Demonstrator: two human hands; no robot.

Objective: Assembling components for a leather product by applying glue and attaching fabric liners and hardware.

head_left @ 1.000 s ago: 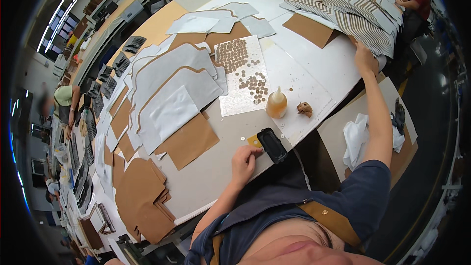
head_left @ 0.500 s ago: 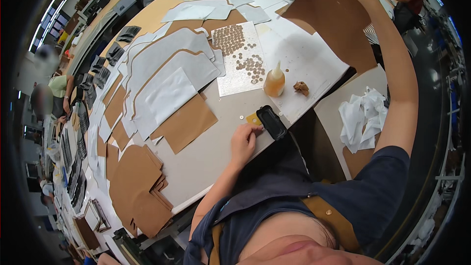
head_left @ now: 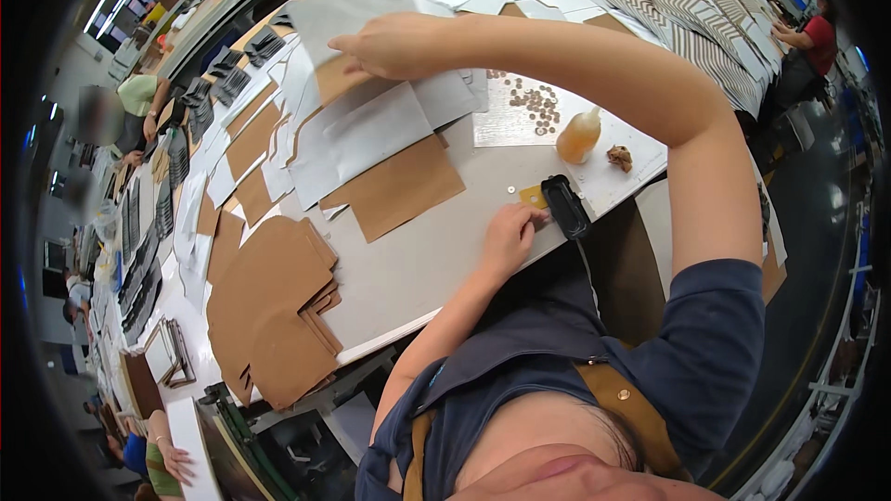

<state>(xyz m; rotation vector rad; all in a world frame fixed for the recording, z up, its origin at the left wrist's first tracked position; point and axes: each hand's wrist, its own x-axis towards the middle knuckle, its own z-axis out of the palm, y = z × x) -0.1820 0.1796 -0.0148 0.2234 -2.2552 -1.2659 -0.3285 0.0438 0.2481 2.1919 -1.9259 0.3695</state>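
Note:
Over the far left of the table, my right hand (head_left: pixel 394 44) is closed on a thin panel (head_left: pixel 348 11), grey on its upper part and tan below. It is lifted above a spread of grey-white panels (head_left: pixel 371 121) with brown edges. My left hand (head_left: pixel 510 241) rests at the table's near edge with fingers curled together. Its fingertips are beside a small yellow piece (head_left: pixel 533 196) and a black oblong tray (head_left: pixel 566 207); whether they hold anything is hidden. Behind the tray stand an amber squeeze bottle (head_left: pixel 578 137) and a crumpled brown lump (head_left: pixel 619 159).
A white board (head_left: pixel 497 116) carries several small round discs (head_left: pixel 534 109), partly behind my right arm. Stacked brown panels (head_left: pixel 274 306) lie at the near left. A brown sheet (head_left: pixel 399 190) lies mid-table. Striped pieces (head_left: pixel 677 23) lie far right. Other people work around the table.
My right hand has swung from the far right across to the far left. The large brown sheet it held up is no longer raised there. My left hand keeps its place by the tray.

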